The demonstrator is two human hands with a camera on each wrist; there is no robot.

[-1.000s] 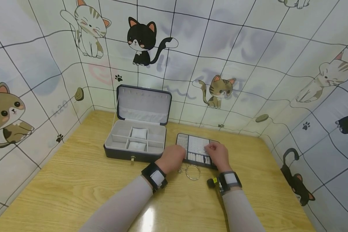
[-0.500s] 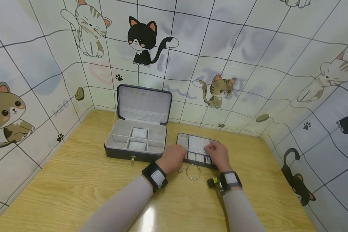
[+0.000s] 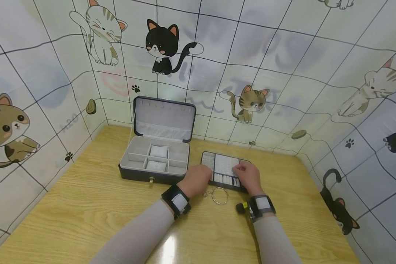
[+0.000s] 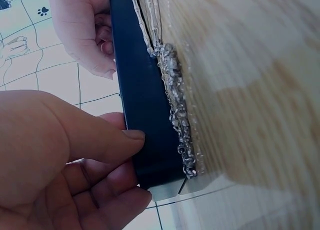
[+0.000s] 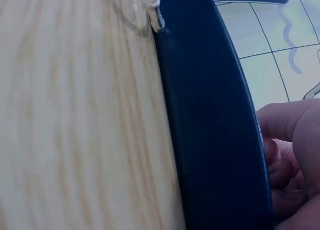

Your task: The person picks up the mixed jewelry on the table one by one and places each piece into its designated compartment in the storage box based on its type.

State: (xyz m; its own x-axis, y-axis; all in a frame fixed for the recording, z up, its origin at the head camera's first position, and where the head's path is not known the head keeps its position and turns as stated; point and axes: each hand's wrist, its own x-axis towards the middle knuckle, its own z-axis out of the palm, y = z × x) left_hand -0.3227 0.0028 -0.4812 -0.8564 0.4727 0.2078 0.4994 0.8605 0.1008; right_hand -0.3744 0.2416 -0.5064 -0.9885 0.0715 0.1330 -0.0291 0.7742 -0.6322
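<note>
A dark-edged jewelry tray lies on the table, with a light panel and a row of ring rolls inside. My left hand grips its left front corner; the thumb lies against the dark side in the left wrist view. Over the tray's right part, my right hand has its fingers curled and fingertips together; whatever may be between them is hidden. In front of the tray lie a thin bangle and, beside it, a chain bracelet with glittering stones, close along the tray's front side.
Left of the tray stands an open jewelry box, lid up, with divided compartments and two small cushions. A cat-print cloth rises behind and beside the wooden table. A black camera piece juts from the right wrist strap.
</note>
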